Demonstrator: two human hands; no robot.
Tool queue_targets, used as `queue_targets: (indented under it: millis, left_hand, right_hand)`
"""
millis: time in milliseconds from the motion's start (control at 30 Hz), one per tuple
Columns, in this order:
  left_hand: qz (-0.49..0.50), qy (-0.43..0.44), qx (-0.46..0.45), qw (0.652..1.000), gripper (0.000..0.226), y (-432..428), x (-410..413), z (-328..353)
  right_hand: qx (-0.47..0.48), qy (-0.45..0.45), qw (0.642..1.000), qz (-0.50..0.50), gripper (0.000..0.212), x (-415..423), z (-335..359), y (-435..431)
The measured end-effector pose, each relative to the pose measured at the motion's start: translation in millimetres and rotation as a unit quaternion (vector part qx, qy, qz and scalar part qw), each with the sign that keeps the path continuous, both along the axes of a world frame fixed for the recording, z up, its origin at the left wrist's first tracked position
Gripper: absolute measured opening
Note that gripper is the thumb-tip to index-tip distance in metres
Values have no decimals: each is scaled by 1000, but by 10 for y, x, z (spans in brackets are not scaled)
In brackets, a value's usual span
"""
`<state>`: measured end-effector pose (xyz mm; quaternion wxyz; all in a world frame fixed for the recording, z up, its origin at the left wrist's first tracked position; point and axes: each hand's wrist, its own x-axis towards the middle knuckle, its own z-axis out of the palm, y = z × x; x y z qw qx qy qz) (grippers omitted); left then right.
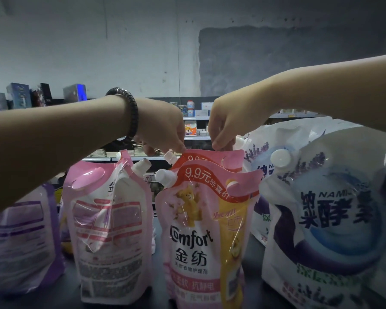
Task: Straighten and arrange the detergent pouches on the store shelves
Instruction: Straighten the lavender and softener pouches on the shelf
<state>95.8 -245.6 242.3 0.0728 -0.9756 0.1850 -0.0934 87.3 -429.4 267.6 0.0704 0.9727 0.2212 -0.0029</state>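
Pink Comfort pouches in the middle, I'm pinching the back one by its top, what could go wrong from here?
The left hand and right hand pinch only the thin top edge of the rear pink plastic pouch, so the grip may slip. Shifting it could tip the front pink Comfort pouch standing right in front. The big white-and-blue lavender pouch crowds its right side and might snag.

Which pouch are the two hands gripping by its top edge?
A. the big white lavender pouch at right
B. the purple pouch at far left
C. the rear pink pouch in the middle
C: the left hand and right hand both pinch the top edge of the rear pink pouch, just behind the front Comfort pouch.
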Motion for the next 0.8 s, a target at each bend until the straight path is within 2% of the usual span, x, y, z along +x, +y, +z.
queue_targets:
  millis: [267, 433, 567, 800]
  left_hand:
    - [24, 9, -88, 996, 19, 60, -185, 79]
    - [29, -36, -153, 987, 21, 298, -341, 70]
    - [22, -28, -172, 984, 22, 480, -427, -3]
    - [-21, -78, -169, 982, 30, 963, -674, -72]
  right_hand:
    - [56, -73, 995, 22, 26, -69, 133, 47]
    - [120, -87, 988, 39, 28, -245, 214, 208]
    - [141, -89, 985, 52, 26, -457, 134, 380]
    - [202, -167, 963, 65, 27, -895, -23, 795]
